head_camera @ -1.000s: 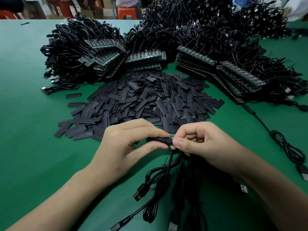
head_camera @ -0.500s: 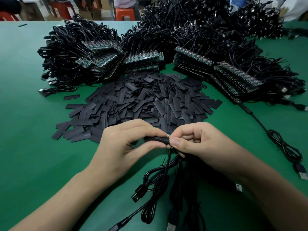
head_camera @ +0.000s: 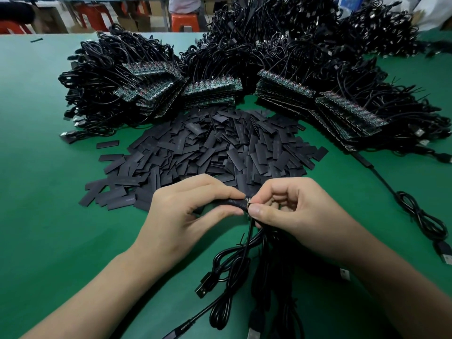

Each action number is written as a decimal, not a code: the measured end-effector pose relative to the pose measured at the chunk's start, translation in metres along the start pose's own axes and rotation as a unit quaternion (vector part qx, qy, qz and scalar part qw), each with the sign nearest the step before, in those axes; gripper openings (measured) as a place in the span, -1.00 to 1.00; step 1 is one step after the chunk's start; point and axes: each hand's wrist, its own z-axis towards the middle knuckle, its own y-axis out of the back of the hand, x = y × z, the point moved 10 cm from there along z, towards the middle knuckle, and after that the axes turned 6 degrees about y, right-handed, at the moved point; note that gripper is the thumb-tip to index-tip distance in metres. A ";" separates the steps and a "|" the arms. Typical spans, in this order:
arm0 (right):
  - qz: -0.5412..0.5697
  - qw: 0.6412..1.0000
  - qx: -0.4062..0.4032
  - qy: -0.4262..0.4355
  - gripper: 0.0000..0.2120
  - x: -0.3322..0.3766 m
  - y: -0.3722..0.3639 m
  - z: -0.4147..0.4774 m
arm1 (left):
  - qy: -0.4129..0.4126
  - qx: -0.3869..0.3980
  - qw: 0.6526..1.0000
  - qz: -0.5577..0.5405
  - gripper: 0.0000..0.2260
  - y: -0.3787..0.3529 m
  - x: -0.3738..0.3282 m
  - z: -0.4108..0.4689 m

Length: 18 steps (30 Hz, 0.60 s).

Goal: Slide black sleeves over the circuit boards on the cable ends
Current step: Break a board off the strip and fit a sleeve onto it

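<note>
Near the sleeve pile [head_camera: 208,148], the left hand [head_camera: 186,211] pinches a black sleeve [head_camera: 235,203]. The right hand [head_camera: 300,211] apparently pinches the circuit board [head_camera: 247,198], mostly hidden.

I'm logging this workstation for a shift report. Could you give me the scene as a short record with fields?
surface: green table
left hand: pinches a black sleeve
right hand: pinches the circuit board at the sleeve's mouth
progress: only a sliver of board shows between the hands
sleeve supply: pile of sleeves just beyond the hands
waiting work: stacks of boards with heaped cables, behind the pile
under the hands: cable bundle with a USB plug lying on the table
</note>
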 end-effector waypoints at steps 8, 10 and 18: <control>-0.105 0.990 -0.065 0.064 -0.88 0.011 0.003 -0.003 | 0.066 -0.074 0.994 0.042 -0.78 0.013 0.016 0.002; -0.158 0.977 -0.099 0.104 -0.85 0.021 0.005 -0.006 | 0.084 -0.077 0.993 0.043 -0.73 0.013 0.018 0.001; -0.256 0.932 -0.163 0.200 -0.84 0.045 0.004 -0.012 | 0.122 -0.077 0.985 -0.091 -0.51 0.007 0.030 -0.001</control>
